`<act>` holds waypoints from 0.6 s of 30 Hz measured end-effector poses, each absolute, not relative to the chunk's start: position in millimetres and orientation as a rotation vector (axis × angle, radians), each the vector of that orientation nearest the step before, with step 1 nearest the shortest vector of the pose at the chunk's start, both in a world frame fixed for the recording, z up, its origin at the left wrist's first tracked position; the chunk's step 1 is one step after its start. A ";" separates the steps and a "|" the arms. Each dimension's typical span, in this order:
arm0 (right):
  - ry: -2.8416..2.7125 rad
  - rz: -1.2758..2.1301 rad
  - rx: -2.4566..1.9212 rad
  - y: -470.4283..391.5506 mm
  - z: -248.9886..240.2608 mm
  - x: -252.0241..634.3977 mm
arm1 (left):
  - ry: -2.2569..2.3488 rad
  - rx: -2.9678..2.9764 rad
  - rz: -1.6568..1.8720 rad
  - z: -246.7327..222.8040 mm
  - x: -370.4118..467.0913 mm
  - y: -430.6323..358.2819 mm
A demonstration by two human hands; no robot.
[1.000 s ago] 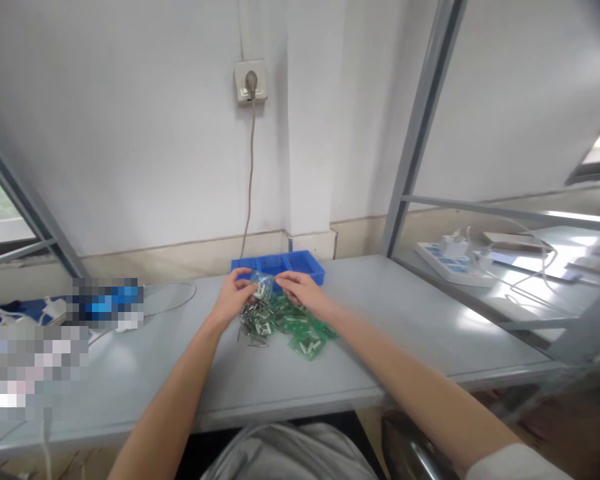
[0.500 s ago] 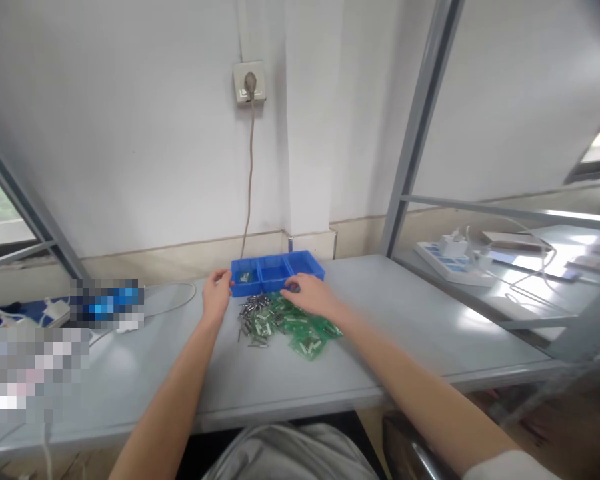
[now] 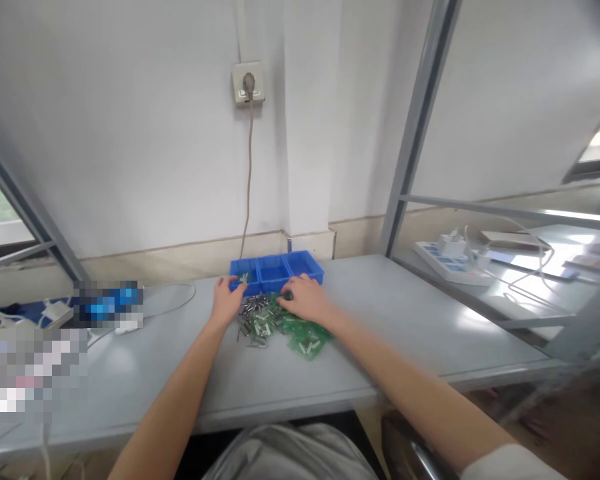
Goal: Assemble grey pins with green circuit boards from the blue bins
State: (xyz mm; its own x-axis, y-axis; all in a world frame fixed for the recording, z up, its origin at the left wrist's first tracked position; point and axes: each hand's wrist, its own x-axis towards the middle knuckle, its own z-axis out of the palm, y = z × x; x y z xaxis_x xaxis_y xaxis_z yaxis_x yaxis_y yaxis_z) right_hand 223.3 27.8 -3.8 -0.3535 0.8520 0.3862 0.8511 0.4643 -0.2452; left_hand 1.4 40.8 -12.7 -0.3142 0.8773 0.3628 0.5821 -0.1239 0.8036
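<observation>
A blue tray with three compartments (image 3: 275,272) stands near the wall; its left compartment holds small pieces on green. My left hand (image 3: 227,299) is at that compartment's front left corner, fingers apart and nothing visible between them. Just in front of the tray lies a pile of small metal pins (image 3: 255,308), beside green plastic bags (image 3: 307,340) with light pieces inside. Over the bags and by the tray's front edge is my right hand (image 3: 305,299), its thumb and fingers curled round something dark and small that I cannot make out.
The grey table (image 3: 280,387) runs up to the wall, where a socket (image 3: 249,83) has a cable hanging down. Chargers and cables (image 3: 57,310) lie at the left. A white power strip (image 3: 447,261) is behind the metal frame (image 3: 415,147) on the right.
My left hand has moved right, closer to the left compartment, and its fingers have spread. My right hand has shifted slightly left and down over the bags.
</observation>
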 end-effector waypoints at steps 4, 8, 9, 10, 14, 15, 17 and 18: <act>-2.187 -0.064 -1.358 30.6 -5.2 223.0 | 1.933 1.688 1.521 -4.7 4.6 31.4; -1.993 -0.076 -1.210 33.3 -3.6 223.9 | 1.735 1.835 1.636 5.5 9.0 22.1; -1.941 -0.051 -1.155 33.6 -2.6 223.9 | 1.650 1.856 1.606 6.9 11.0 19.9; -1.892 -0.010 -1.100 33.6 -1.6 223.8 | 1.569 1.877 1.560 7.7 13.5 17.6; -1.714 0.295 -0.948 32.1 2.1 221.1 | 1.356 1.981 1.364 6.2 24.9 9.1; -1.680 0.384 -0.927 31.4 2.6 220.1 | 1.329 1.989 1.326 5.3 27.2 7.7; -1.638 0.523 -0.894 29.9 3.0 217.9 | 1.290 1.955 1.280 3.4 29.8 6.5; -1.631 0.568 -0.875 29.3 2.8 216.8 | 1.279 1.919 1.276 2.5 30.1 6.8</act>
State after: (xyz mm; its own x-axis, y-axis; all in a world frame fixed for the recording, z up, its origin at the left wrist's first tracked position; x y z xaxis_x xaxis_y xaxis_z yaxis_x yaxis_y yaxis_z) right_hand 216.8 29.3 2.8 -0.0796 0.7911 0.6065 0.2427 0.6055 -0.7579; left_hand 30.1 6.8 2.5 0.1190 0.8970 0.4257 0.4273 -0.4333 0.7935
